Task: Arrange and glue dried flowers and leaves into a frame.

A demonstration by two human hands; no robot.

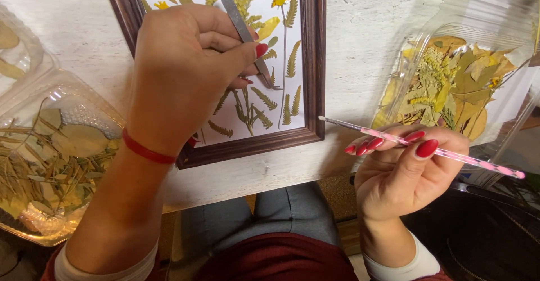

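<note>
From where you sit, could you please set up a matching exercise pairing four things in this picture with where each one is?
Things:
1. metal tweezers
2. pink striped stick
3. brown wooden frame
4. clear tray of green leaves

Places:
A. on the white table, with pressed ferns and yellow flowers inside it
B. at the table's left edge
C. in the left hand, over the frame
D. in the right hand, near the table's front edge

Pairs: 1-C, 2-D, 3-A, 4-B
</note>
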